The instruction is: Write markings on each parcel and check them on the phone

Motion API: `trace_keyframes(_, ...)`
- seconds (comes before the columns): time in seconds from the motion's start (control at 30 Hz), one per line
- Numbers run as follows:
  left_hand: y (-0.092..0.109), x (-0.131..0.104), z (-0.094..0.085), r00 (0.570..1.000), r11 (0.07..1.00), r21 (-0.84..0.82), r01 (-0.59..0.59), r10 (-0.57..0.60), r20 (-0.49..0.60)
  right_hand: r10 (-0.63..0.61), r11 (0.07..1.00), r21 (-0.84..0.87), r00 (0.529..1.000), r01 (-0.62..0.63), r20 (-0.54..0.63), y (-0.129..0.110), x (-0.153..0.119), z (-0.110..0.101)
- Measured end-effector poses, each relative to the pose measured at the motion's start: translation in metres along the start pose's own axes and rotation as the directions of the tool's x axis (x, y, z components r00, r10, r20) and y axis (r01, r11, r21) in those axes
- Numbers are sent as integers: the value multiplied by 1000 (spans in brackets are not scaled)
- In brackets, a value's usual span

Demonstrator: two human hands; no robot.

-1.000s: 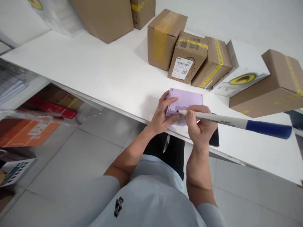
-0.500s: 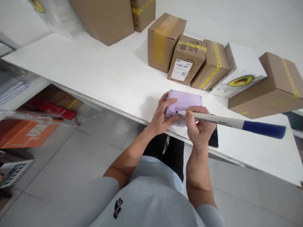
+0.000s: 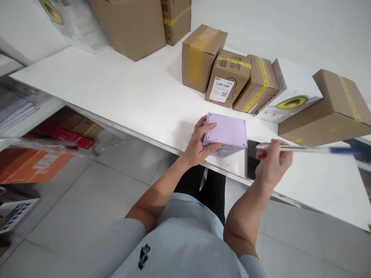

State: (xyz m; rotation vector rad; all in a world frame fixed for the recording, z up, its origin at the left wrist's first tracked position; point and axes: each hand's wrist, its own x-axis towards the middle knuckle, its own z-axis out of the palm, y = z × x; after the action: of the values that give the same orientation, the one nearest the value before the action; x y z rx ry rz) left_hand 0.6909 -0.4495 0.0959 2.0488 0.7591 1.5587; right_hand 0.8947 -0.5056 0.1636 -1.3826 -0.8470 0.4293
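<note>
Away from the purple box point(image 3: 226, 129) went the right grip point(image 3: 274, 162) and the pen point(image 3: 307, 149); half a second ago the pen's tip was by the near edge of the box's top, and now it is off to the right. Closest is the blue shirt point(image 3: 185, 243), with a small dark picture on it. Just past it are the black pants point(image 3: 216, 183), by the near edge of the tabletop point(image 3: 145, 104). On the left, an orange box point(image 3: 23, 170) is low down by the gray floor point(image 3: 95, 200).

The left grip point(image 3: 198, 144) is clamped on the left end of the purple box, with a finger on top and the thumb on the near side. The purple box is at the near edge of the tabletop, and small dark marks show near the corners of its top. The right grip is closed on the white pen, and the pen's blue end points right. The pen looks blurry. Just right of the purple box lies a black phone point(image 3: 252, 166), near the right grip.

Farther back stands a row of brown boxes point(image 3: 199, 58), with a white box point(image 3: 300, 79) among them that has an avocado on it. Behind them is the white wall point(image 3: 261, 23)
</note>
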Motion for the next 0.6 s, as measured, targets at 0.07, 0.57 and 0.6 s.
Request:
trace_keyframes(0.07, -1, 0, 1, 1000, 1000, -11, 3, -3, -11, 169, 957, -267, 968, -116, 186, 17, 1, -12)
trace_keyframes(0.57, -3, 0, 0, 1000, 1000, 29, -1, 2, -14, 416, 502, -859, 844, 98, 339, 28, -12, 11)
trace_keyframes(0.6, -2, 0, 0, 1000, 1000, 27, -8, 9, -13, 390, 535, -841, 861, 76, 326, 28, -14, 6)
